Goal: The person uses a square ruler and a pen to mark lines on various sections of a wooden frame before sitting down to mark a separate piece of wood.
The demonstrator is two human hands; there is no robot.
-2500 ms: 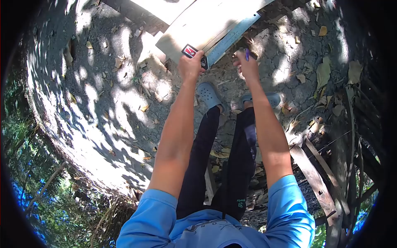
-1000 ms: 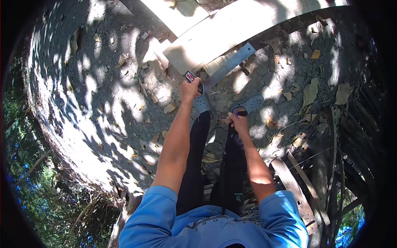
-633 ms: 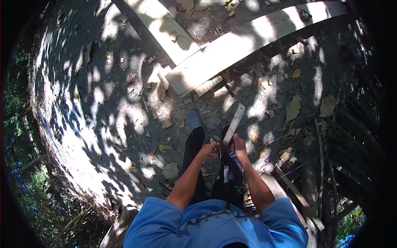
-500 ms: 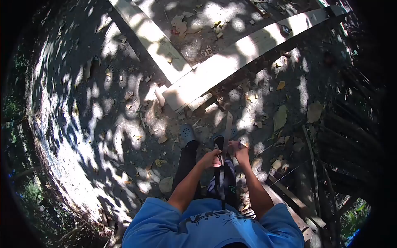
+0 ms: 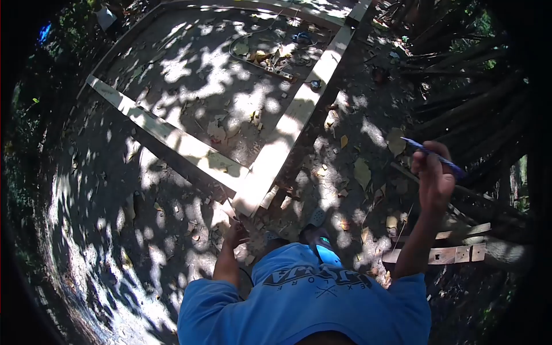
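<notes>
Standing over two planks (image 5: 270, 161) meeting at a corner, the person's right hand (image 5: 434, 175) pinches a blue pen (image 5: 436, 155) aloft, while the left hand (image 5: 236, 234), grip unclear, hangs low near the joint.

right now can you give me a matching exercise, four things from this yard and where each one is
Things:
1. pen
2. left hand
3. shoe
4. cut plank piece

Places:
a. down by the corner where the two boards meet
b. on the ground at the right, below the raised arm
c. on the dirt just ahead of the blue shirt
d. held up in the right hand

Pairs: 1-d, 2-a, 3-c, 4-b
</notes>
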